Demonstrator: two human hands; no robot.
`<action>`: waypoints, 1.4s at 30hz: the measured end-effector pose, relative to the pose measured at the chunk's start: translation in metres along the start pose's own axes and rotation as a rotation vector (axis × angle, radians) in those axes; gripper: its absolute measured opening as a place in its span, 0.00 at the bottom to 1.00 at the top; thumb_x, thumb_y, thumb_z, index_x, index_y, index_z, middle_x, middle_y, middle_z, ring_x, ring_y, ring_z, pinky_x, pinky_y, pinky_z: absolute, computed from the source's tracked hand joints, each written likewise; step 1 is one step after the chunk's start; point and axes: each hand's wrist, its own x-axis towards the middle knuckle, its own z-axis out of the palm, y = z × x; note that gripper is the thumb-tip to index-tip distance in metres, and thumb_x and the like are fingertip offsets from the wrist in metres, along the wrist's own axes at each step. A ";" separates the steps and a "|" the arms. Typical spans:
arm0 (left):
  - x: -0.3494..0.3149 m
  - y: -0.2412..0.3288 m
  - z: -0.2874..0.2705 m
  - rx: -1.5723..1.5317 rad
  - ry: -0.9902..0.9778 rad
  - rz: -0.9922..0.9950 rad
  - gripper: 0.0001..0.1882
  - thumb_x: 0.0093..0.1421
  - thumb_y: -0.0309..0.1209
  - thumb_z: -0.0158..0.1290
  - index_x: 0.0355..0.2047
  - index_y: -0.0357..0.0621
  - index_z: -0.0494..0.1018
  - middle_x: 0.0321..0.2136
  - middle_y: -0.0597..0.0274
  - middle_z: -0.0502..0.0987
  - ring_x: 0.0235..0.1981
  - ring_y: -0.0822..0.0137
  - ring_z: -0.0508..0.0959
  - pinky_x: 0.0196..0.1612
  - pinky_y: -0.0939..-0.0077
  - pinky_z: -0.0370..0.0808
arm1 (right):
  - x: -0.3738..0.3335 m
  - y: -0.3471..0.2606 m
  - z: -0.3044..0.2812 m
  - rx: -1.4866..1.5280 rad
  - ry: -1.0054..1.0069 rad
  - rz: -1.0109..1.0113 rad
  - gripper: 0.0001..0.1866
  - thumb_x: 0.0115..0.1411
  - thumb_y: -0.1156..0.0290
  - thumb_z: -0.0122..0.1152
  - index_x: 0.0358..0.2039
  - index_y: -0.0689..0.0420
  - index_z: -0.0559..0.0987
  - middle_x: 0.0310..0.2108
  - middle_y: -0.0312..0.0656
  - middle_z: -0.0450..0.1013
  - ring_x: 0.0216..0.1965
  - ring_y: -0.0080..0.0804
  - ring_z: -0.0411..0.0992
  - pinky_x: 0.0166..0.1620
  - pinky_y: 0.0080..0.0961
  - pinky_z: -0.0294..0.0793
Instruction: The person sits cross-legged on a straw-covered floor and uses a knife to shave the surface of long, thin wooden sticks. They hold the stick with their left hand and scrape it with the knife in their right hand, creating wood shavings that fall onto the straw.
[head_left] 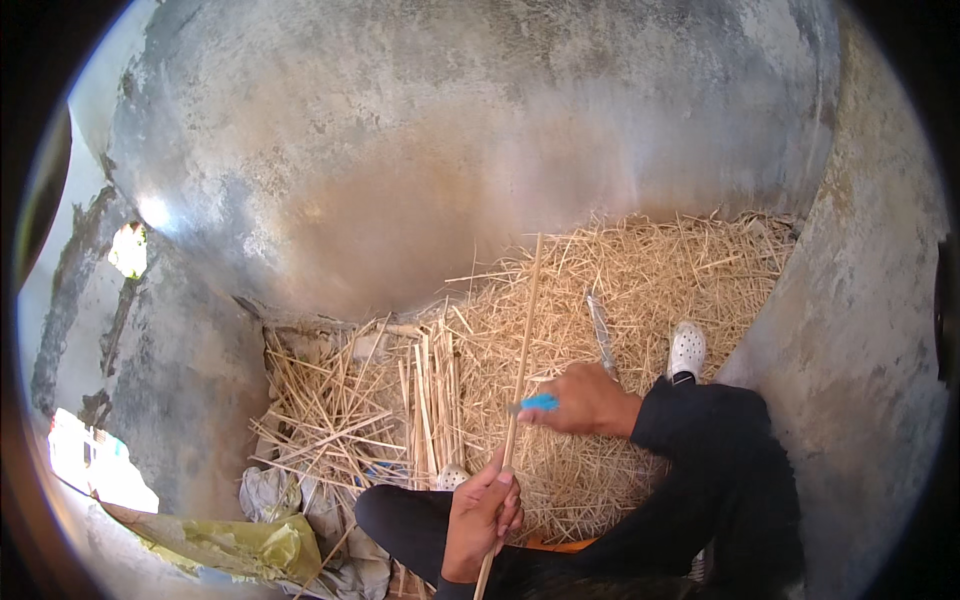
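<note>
My left hand (485, 510) is closed around the lower part of a long, thin pale stick (528, 330). The stick slants up and slightly right, over the straw. Higher up, my right hand (585, 398) is closed on a small tool with a blue part (540, 402) and a grey tip. That tip is against or very close to the stick; the tool's exact kind is unclear. Just beyond the right hand's knuckles appears a long, narrow, silvery blade-like piece (600, 325). Whether it touches the hand cannot be made out.
Loose straw-like shavings (680, 265) cover the floor. Left of centre lie a row of pale sticks (432, 395) and a messy heap of sticks (320, 405). A yellowish plastic sheet (240, 545) is at lower left. A grey concrete wall (450, 130) curves around; my legs spread in front.
</note>
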 end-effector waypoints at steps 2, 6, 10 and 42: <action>-0.003 0.005 0.004 0.077 0.042 0.017 0.26 0.67 0.28 0.43 0.64 0.40 0.52 0.19 0.70 0.62 0.12 0.82 0.58 0.19 0.86 0.63 | 0.015 0.015 -0.001 -0.060 0.084 0.080 0.44 0.54 0.26 0.37 0.10 0.58 0.73 0.10 0.45 0.67 0.14 0.42 0.70 0.20 0.39 0.67; -0.010 0.001 0.007 0.125 0.036 -0.018 0.26 0.67 0.28 0.43 0.64 0.39 0.52 0.19 0.71 0.61 0.12 0.82 0.58 0.19 0.86 0.63 | 0.028 0.046 -0.024 0.000 -0.001 0.329 0.42 0.53 0.26 0.40 0.15 0.57 0.77 0.10 0.49 0.68 0.15 0.48 0.69 0.24 0.41 0.69; -0.005 -0.002 0.001 0.135 0.013 -0.004 0.27 0.67 0.29 0.43 0.64 0.39 0.52 0.19 0.71 0.61 0.14 0.82 0.59 0.20 0.86 0.64 | 0.003 -0.001 -0.002 0.104 0.056 0.015 0.42 0.50 0.25 0.44 0.11 0.57 0.74 0.09 0.47 0.66 0.14 0.44 0.70 0.22 0.40 0.69; -0.021 -0.011 0.001 0.171 -0.121 -0.070 0.26 0.66 0.29 0.44 0.64 0.42 0.54 0.19 0.71 0.61 0.14 0.81 0.57 0.21 0.85 0.62 | 0.044 0.145 -0.074 -0.321 0.379 0.471 0.45 0.49 0.21 0.36 0.11 0.56 0.72 0.10 0.42 0.65 0.14 0.37 0.68 0.18 0.37 0.63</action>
